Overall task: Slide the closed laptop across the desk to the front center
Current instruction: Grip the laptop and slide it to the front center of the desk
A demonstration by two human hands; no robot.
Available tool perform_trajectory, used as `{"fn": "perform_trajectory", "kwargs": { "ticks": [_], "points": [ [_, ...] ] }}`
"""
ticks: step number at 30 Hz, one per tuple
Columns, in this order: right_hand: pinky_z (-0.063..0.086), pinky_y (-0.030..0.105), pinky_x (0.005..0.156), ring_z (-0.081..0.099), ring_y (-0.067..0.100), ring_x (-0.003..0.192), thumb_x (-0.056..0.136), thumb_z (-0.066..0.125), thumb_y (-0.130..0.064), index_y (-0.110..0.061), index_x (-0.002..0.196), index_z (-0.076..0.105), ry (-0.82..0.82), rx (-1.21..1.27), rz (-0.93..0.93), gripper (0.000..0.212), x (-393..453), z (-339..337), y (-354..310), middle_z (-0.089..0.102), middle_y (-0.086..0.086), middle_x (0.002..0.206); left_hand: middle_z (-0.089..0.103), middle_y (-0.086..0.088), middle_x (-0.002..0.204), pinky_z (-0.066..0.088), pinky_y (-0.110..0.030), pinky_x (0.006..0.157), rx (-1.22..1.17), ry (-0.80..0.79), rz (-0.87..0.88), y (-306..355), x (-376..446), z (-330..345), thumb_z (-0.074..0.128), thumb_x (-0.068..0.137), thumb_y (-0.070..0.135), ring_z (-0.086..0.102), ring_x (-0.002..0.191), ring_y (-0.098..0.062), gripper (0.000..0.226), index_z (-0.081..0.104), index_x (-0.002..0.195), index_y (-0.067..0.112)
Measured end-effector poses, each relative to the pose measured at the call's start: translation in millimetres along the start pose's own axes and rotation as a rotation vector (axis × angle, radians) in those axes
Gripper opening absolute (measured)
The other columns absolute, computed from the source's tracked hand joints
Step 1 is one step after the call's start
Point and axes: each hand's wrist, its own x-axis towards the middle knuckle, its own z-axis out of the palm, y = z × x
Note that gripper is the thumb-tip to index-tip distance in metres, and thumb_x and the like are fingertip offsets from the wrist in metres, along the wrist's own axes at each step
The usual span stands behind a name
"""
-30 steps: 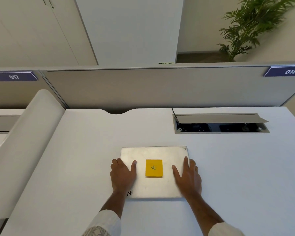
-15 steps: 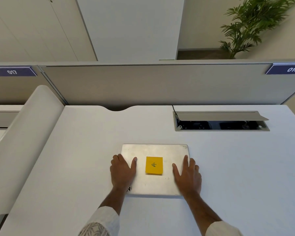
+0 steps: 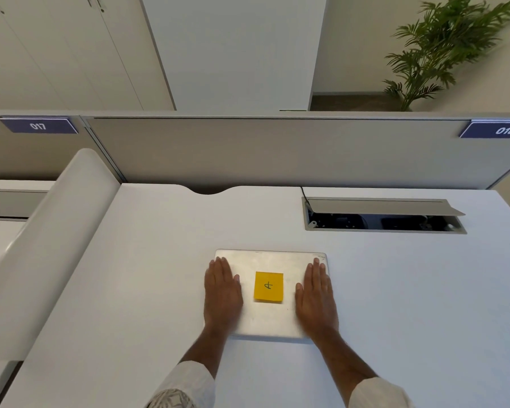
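Under both flat, open-palmed hands, left (image 3: 223,293) and right (image 3: 317,294), the closed laptop (image 3: 270,318) lies long-axis crosswise on the tabletop (image 3: 409,290).

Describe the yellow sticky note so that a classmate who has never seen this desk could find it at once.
Start at the white desk and find the closed silver laptop near its middle, with the left hand and right hand lying flat on its lid. Between the hands, at the lid's centre, sits the yellow sticky note. It is the only brightly coloured thing on the desk and bears a handwritten mark.
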Motion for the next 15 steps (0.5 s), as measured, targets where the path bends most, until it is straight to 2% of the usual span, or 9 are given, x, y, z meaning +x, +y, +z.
{"fn": "perform_trajectory", "kwargs": {
  "ticks": [2, 6, 10, 15],
  "points": [
    [0.019, 0.045, 0.124, 0.008, 0.031, 0.154, 0.101, 0.008, -0.039, -0.002, 0.155, 0.016, -0.003, 0.014, -0.075, 0.066, -0.4, -0.4, -11.8, 0.007, 0.015, 0.165, 0.032, -0.031, 0.155, 0.028, -0.052, 0.120, -0.028, 0.000, 0.104, 10.6, -2.5, -1.4, 0.020, 0.103, 0.026, 0.029, 0.146, -0.043, 0.060, 0.031, 0.148, -0.012],
    [0.023, 0.046, 0.123, 0.015, 0.033, 0.152, 0.102, 0.022, -0.032, 0.001, 0.153, 0.024, -0.001, 0.000, -0.170, 0.061, 1.4, -3.0, -34.5, 0.015, 0.019, 0.163, 0.017, -0.023, 0.162, 0.020, -0.050, 0.123, -0.056, -0.060, 0.222, 31.9, -6.2, -4.1, 0.024, 0.104, 0.028, 0.013, 0.152, -0.037, 0.060, 0.023, 0.152, -0.006],
    [0.025, 0.046, 0.122, 0.019, 0.034, 0.151, 0.102, 0.026, -0.030, 0.002, 0.151, 0.028, 0.007, -0.024, -0.200, 0.059, 1.8, -5.3, -47.6, 0.018, 0.021, 0.162, 0.027, -0.025, 0.159, 0.029, -0.053, 0.119, -0.047, -0.041, 0.254, 45.0, -13.8, -6.7, 0.037, 0.102, 0.024, 0.024, 0.149, -0.039, 0.057, 0.032, 0.149, -0.007],
    [0.023, 0.044, 0.122, 0.018, 0.033, 0.151, 0.103, 0.034, -0.030, 0.000, 0.152, 0.028, 0.001, -0.046, -0.200, 0.057, 3.8, -5.0, -49.1, 0.017, 0.019, 0.163, 0.029, -0.025, 0.158, 0.031, -0.053, 0.118, -0.026, -0.058, 0.245, 49.5, -16.4, -5.7, 0.034, 0.102, 0.024, 0.027, 0.148, -0.039, 0.056, 0.034, 0.149, -0.007]
  ]
}}
